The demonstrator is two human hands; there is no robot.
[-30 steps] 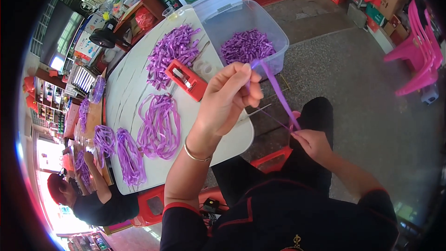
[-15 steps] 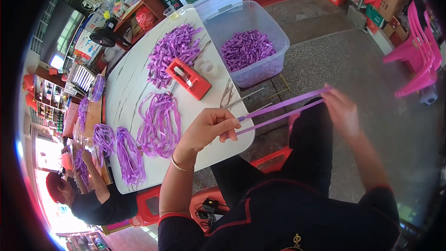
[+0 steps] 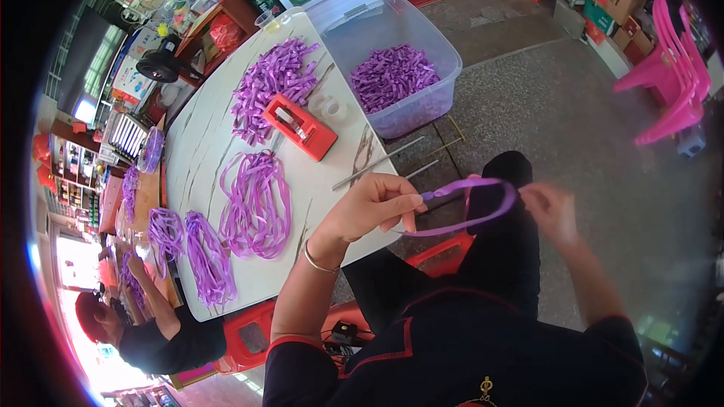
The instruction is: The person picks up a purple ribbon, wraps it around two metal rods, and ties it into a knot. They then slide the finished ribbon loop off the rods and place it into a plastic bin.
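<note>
A purple ribbon loop [image 3: 489, 215] hangs slack over my lap, its knotted end pinched between the thumb and fingers of my left hand [image 3: 381, 202]. Just past the loop's far bend is my right hand [image 3: 553, 212], smeared by motion; whether its fingers touch the ribbon is not plain. On the marbled white table [image 3: 197, 143] lie a bundle of long purple ribbon loops [image 3: 256, 200] and a heap of short folded purple ribbons [image 3: 275, 79]. A red tape dispenser [image 3: 300, 130] stands against that heap, with clear tape rolls [image 3: 332, 108] beside it.
A clear plastic bin [image 3: 422, 109] holding folded purple ribbons stands beyond the table. Metal rods [image 3: 377, 164] stick out past the table edge. More ribbon bundles [image 3: 207, 256] lie at left, near a seated person [image 3: 162, 335]. Pink plastic chairs [image 3: 671, 68] stand at right.
The ribbon loop, stretched taut between both hands before, is now slack and curved. My left hand has shifted a little right; my right hand is lower and blurred.
</note>
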